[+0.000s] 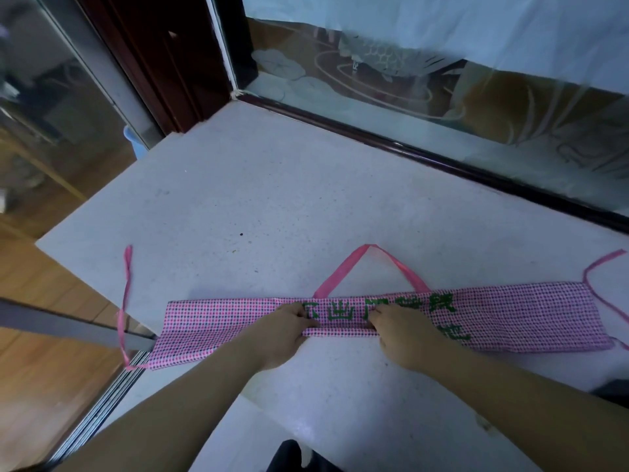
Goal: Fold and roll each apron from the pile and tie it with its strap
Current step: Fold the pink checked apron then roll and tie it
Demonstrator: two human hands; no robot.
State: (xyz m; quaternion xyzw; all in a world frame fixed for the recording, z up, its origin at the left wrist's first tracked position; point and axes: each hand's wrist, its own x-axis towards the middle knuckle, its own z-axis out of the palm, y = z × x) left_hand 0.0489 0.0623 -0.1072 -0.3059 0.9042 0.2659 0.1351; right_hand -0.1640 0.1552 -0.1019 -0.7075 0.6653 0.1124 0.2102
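Note:
A pink checked apron (221,321) with green printed characters lies folded into a long narrow band across the pale stone ledge (272,199). Its pink neck loop (369,248) sticks out on the far side. One pink waist strap (126,301) trails off the left end over the ledge edge, and another strap (599,264) curls at the right end. My left hand (282,332) pinches the near folded edge at the band's middle. My right hand (405,335) pinches the same edge a little to the right.
The ledge runs along a dark window frame (442,158) with etched glass (374,69) behind. A dark wooden post (163,63) stands at the back left. Wooden floor (41,369) and a metal sliding track (102,403) lie below the left edge. No apron pile shows.

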